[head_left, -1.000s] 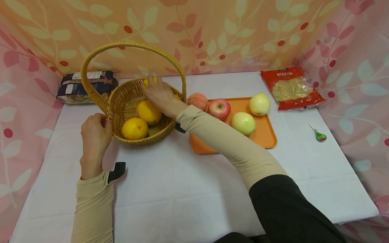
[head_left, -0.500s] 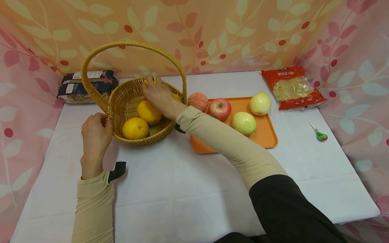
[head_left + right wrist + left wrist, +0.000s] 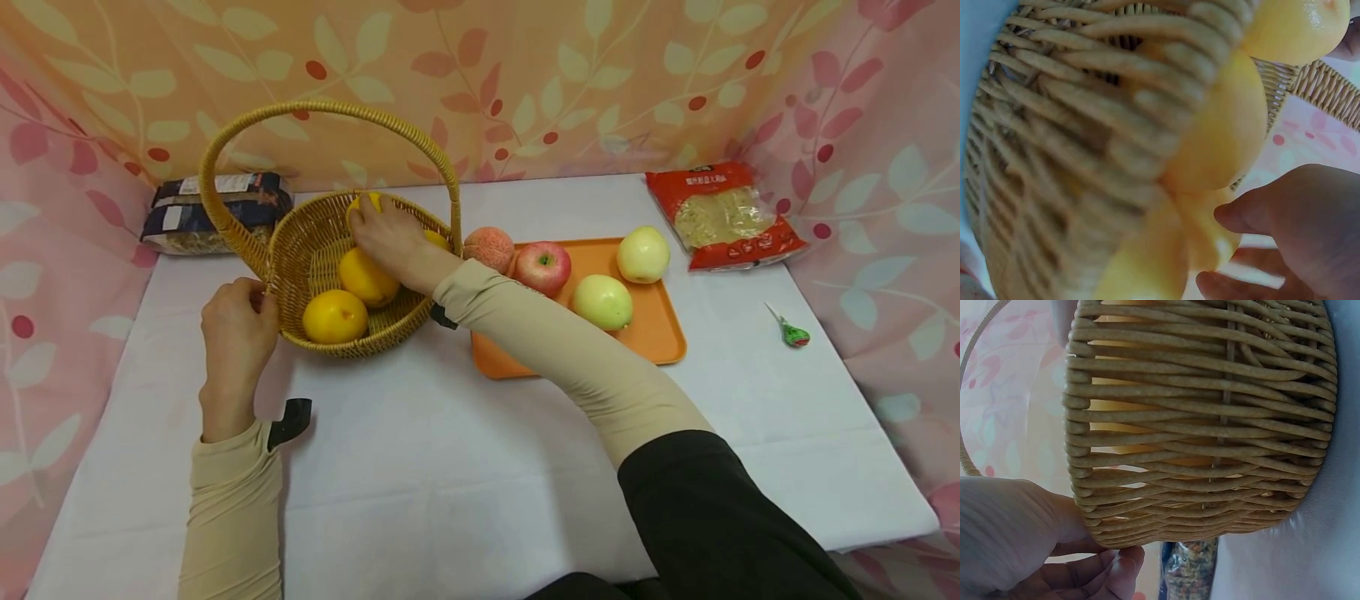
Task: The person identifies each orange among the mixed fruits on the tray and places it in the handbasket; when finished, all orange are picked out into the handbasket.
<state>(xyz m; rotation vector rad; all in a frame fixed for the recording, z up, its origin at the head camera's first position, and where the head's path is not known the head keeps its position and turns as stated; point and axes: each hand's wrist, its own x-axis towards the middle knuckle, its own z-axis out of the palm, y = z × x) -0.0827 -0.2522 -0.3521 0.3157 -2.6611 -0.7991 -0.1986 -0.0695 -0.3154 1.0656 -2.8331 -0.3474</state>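
A woven wicker basket (image 3: 318,250) with a tall arched handle stands on the left of the table in the head view. My left hand (image 3: 238,337) pinches its left rim near the handle's foot; the left wrist view shows thumb and fingers (image 3: 1124,569) at that rim. Inside lie several smooth, round yellow fruits, one of them at the front (image 3: 335,317). My right hand (image 3: 397,242) reaches over the basket's right side. Its thumb and fingers are around a yellow fruit at the back (image 3: 366,200), partly hidden by the hand; the right wrist view shows this fruit (image 3: 1207,231) between them.
Right of the basket, an orange tray (image 3: 660,337) holds a red apple (image 3: 542,268), a pinkish peach-like fruit (image 3: 488,249) and two pale green fruits (image 3: 602,302). A red noodle bag (image 3: 723,218), a green lollipop (image 3: 793,335) and a dark package (image 3: 217,212) lie around.
The right hand's fingers have shifted slightly, and more of the yellow fruit at the back shows beside them. The left hand stays at the basket rim.
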